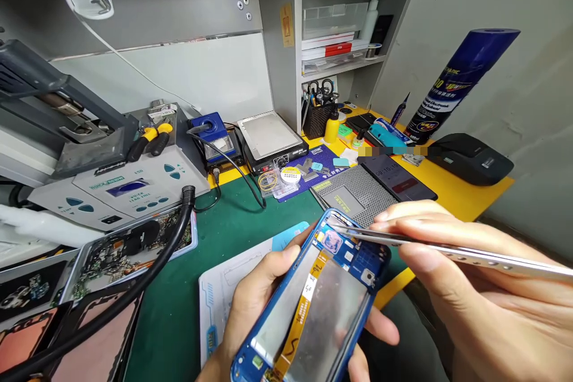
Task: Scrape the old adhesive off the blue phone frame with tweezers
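Note:
My left hand (262, 292) is wrapped around a blue phone frame (358, 310), tilted, with its inside facing me. An orange flex cable (295, 334) with handwritten marks runs along the bare middle of the frame. A small circuit board with a pinkish square patch (332, 242) sits at its upper end. Between the thumb and fingers of my right hand (456, 256) is a pair of metal tweezers (470, 253). Their tips lie over the top edge of the phone frame, near the upper left corner; whether they pinch anything there I cannot tell.
A hot air station (120, 188) stands at the left, its black hose (147, 280) crossing the green mat (161, 322). Opened phone parts lie below it. Behind are a heating plate (273, 137), a perforated metal pad (349, 191), a lit phone (398, 176) and a tall blue can (461, 83).

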Available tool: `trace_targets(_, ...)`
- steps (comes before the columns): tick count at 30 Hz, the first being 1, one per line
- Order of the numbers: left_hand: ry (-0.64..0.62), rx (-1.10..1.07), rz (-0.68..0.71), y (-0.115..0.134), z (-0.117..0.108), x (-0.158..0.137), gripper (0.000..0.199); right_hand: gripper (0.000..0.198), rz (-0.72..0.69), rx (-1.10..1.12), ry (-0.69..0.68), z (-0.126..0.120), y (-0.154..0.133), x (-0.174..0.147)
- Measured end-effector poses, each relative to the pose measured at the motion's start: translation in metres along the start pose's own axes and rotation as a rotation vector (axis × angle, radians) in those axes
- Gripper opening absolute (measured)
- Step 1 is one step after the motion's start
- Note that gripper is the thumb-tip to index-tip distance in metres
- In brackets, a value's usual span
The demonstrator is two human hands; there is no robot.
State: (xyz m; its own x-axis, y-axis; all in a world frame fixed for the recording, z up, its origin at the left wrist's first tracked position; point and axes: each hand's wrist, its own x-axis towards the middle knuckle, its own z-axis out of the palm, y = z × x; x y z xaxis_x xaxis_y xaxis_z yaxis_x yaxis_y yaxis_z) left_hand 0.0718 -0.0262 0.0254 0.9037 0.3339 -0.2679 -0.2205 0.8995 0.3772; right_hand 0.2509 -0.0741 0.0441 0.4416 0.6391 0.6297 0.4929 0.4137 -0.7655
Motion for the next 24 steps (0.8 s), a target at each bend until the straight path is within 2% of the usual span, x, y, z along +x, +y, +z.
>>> trace_targets(4, 0.028, -0.014, -0.007, -0.003, 0.004, -0.001, 0.071, 0.019, 0.056, 0.057, 0.054, -0.003, 0.002, 0.003)
trace_targets(7, -0.02, 0.003, 0.038, -0.005, 0.005, -0.001, 0.067, 0.018, 0.042, 0.097, 0.011, -0.006, 0.0, 0.004)
trace_targets(11, -0.073, -0.006, 0.075, -0.005, 0.003, 0.002, 0.058, 0.027, -0.1, 0.014, -0.093, -0.004, 0.003, 0.0)
trace_targets(16, 0.007, -0.136, 0.204, -0.005, -0.001, 0.003, 0.036, 0.045, -0.261, 0.022, -0.189, 0.0, 0.012, -0.007)
trace_targets(20, 0.062, -0.067, 0.187, -0.003, 0.005, 0.001, 0.038, 0.049, -0.325, 0.014, -0.255, -0.003, 0.015, -0.007)
trace_targets(24, 0.035, -0.018, 0.122, 0.0, 0.011, -0.001, 0.045, 0.049, -0.333, 0.023, -0.314, -0.004, 0.013, -0.006)
